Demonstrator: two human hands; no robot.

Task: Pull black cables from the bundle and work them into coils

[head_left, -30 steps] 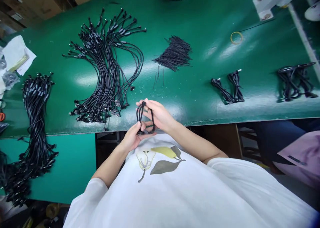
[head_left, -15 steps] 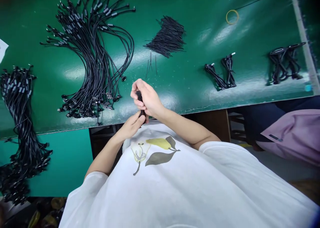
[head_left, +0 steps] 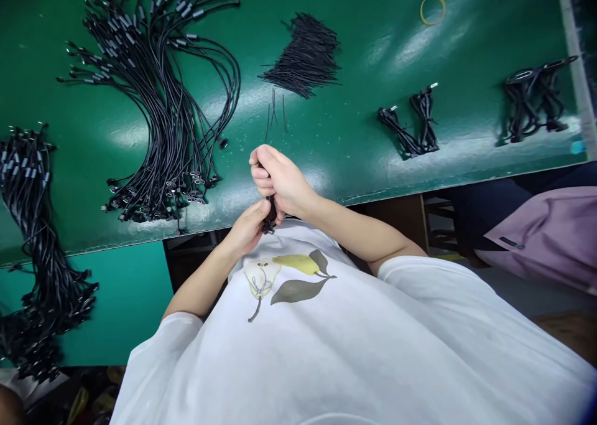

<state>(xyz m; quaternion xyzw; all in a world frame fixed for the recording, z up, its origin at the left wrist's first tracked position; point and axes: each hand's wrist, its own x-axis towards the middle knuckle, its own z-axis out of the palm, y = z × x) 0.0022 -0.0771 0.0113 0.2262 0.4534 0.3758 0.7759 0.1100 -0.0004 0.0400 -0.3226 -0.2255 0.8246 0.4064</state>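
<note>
My right hand point(head_left: 278, 179) is closed in a fist around a folded black cable point(head_left: 269, 218) at the near edge of the green table point(head_left: 354, 145). Only the cable's lower end shows below the fist. My left hand point(head_left: 247, 227) pinches that lower end from underneath. Both hands touch each other just above my white shirt. A large fan of loose black cables point(head_left: 168, 95) lies on the table to the left of my hands.
A pile of thin black ties point(head_left: 305, 55) lies beyond my hands. Two coiled cables point(head_left: 413, 128) rest to the right, more coiled ones point(head_left: 532, 98) at far right. A yellow rubber band point(head_left: 432, 8) sits at the back. Another cable bundle point(head_left: 35, 226) drapes over the left edge.
The open cable loop seen a second ago is now folded tight inside my right fist. My left hand has slid up against the cable's lower end. The view has shifted slightly.
</note>
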